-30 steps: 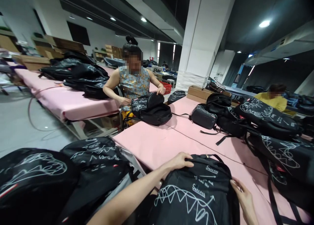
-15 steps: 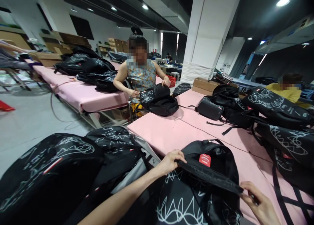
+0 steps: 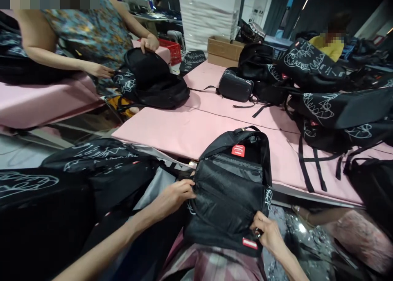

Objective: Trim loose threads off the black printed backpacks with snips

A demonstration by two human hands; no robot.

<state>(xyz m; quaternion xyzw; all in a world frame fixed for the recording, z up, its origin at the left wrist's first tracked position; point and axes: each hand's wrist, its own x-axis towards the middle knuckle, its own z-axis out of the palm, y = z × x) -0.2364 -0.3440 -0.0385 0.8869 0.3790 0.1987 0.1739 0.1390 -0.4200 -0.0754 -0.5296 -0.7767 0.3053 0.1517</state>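
Observation:
A black backpack (image 3: 229,191) lies open in front of me, half on the pink table (image 3: 190,129) and half over my lap, its front flap folded down toward me. A red label (image 3: 238,150) shows inside its top. My left hand (image 3: 172,197) grips the flap's left edge with curled fingers. At the flap's lower right corner my right hand (image 3: 267,234) pinches a small metal part, probably a zip pull, beside a second red tag (image 3: 249,243).
A heap of black printed backpacks (image 3: 76,178) fills the left foreground. More backpacks (image 3: 325,88) and loose straps crowd the table's right side. Across the table a person handles another black backpack (image 3: 150,82). A cardboard box (image 3: 222,50) and a person in yellow (image 3: 331,43) are farther back.
The view has tipped down. The backpack's front flap has been pulled open toward me and both hands have come nearer my lap, the right one shifting to the flap's lower corner.

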